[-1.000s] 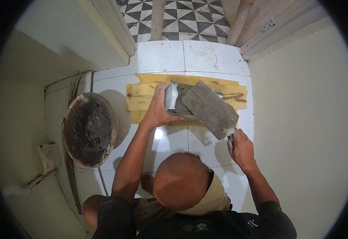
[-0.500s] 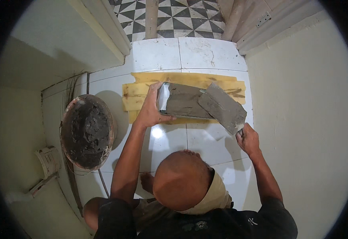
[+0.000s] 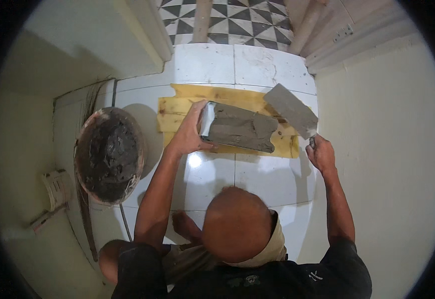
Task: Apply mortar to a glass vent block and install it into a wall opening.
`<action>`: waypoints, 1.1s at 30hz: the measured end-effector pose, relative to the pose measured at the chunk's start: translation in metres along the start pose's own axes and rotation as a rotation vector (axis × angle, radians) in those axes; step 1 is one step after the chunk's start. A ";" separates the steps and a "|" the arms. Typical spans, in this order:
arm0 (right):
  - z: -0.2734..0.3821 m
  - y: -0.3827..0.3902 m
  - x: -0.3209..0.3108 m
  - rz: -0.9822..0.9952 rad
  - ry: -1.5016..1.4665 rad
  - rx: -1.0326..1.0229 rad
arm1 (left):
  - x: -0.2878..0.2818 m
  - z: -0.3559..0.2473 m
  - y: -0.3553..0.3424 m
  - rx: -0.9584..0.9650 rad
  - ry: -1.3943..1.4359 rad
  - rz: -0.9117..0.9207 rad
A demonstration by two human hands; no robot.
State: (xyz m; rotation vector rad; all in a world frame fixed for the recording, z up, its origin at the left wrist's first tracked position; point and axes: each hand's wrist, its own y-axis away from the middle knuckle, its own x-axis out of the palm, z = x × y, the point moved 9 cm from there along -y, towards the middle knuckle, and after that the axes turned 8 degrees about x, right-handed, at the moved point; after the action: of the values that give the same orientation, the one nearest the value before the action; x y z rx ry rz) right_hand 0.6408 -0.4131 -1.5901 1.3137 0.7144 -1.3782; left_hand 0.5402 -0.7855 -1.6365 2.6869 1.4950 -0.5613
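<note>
A person crouches on a white tiled floor, seen from above. My left hand (image 3: pixel 191 133) grips the left edge of a tile (image 3: pixel 240 128) that is coated with grey mortar and rests on yellow wooden boards (image 3: pixel 182 107). My right hand (image 3: pixel 320 154) holds the handle of a flat rectangular trowel (image 3: pixel 291 109), whose grey blade is lifted up and to the right of the tile, apart from the mortar.
A round bucket of dark grey mortar (image 3: pixel 109 154) stands to the left on the floor. A small white container (image 3: pixel 55 187) lies further left. Cream walls close in on both sides; patterned black-and-white tiles (image 3: pixel 227 20) lie beyond the doorway.
The trowel has swept from over the tile off to the right and lifted away, leaving mortar spread across the tile. The left hand kept its hold on the tile's edge.
</note>
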 end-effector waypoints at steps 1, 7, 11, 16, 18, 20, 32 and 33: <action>0.008 -0.004 -0.005 -0.033 -0.015 -0.048 | -0.010 0.001 0.004 0.040 -0.010 -0.019; 0.136 0.003 -0.109 0.066 -0.151 -0.179 | 0.011 -0.010 -0.005 0.146 -0.091 -0.019; 0.313 0.036 -0.142 0.107 0.009 -0.787 | 0.003 -0.004 0.010 0.104 -0.024 -0.051; 0.489 0.096 -0.087 -0.048 0.498 -1.198 | -0.003 -0.012 0.019 -0.091 0.018 -0.079; 0.536 0.120 -0.037 -0.073 0.448 -1.422 | 0.005 -0.018 0.016 -0.123 -0.068 0.081; 0.575 0.141 0.024 -0.255 0.506 -1.559 | 0.018 0.025 0.025 -0.179 -0.133 0.128; 0.630 0.123 0.092 0.394 0.812 -1.359 | 0.021 0.016 0.014 -0.102 -0.282 0.122; 0.620 0.108 0.095 0.518 0.896 -1.302 | 0.016 0.006 0.007 -0.062 -0.197 0.027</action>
State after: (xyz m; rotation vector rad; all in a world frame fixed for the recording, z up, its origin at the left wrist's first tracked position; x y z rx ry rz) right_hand 0.5591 -1.0406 -1.5198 0.8152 1.3839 0.2788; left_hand 0.5523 -0.7776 -1.6478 2.5174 1.3993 -0.7402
